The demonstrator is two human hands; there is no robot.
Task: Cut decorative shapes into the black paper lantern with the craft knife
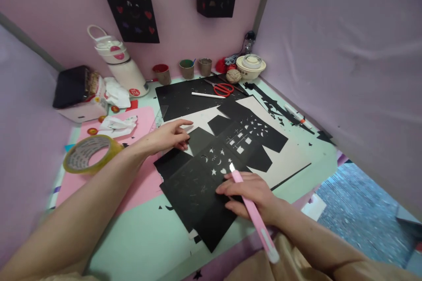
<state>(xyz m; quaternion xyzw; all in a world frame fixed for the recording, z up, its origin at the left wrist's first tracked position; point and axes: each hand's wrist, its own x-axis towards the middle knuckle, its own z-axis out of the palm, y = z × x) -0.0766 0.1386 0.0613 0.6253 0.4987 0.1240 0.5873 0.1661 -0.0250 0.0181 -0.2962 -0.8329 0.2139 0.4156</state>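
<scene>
Black card (186, 186) probably behaves best if we steady it with our loosely curled, empty left hand (171, 135) while the fingers of our right hand (252, 192) grip the pink knife (256, 219).

Desk (132, 237) clutter: white bottle (127, 72) near the far-left corner | three little cups (187, 71) along the far edge | bowl (252, 71) at the far-right corner, beige yarn ball (234, 76) beside it | chunky tape roll (84, 153), left edge
</scene>
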